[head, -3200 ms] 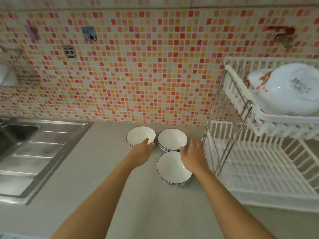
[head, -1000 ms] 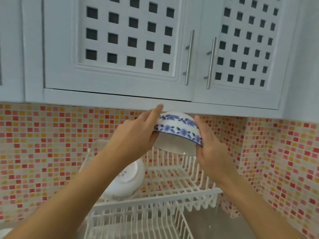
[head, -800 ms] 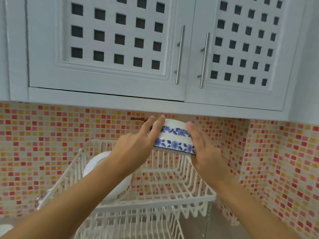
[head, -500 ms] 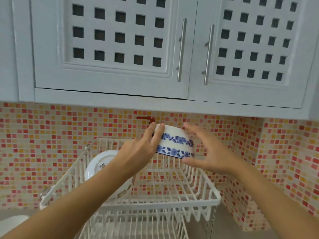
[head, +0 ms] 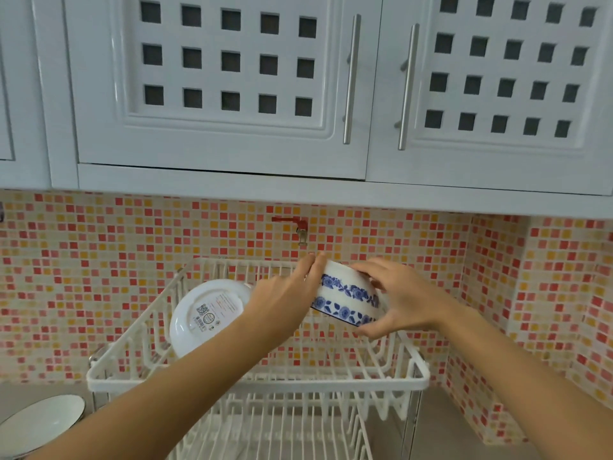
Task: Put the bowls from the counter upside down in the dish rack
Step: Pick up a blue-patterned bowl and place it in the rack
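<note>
A white bowl with blue flower bands (head: 345, 298) is held upside down and tilted over the top tier of the white dish rack (head: 258, 381). My left hand (head: 285, 300) grips its left side and base. My right hand (head: 401, 300) cups its right side, thumb under the rim. The bowl sits above the rack's right half, close to the prongs; contact with them cannot be made out. Another white bowl (head: 39, 423) stands upright on the counter at the lower left, partly cut off by the frame.
A white plate-like dish (head: 207, 313) leans in the left of the rack's top tier. The rack's lower tier (head: 265, 433) shows below. White wall cabinets (head: 232, 94) hang above. A red tap (head: 295, 225) sticks out of the mosaic wall behind.
The bowl has come down from above the rack's back rim toward the top tier's right side. My right hand closed back onto it after being spread beside it.
</note>
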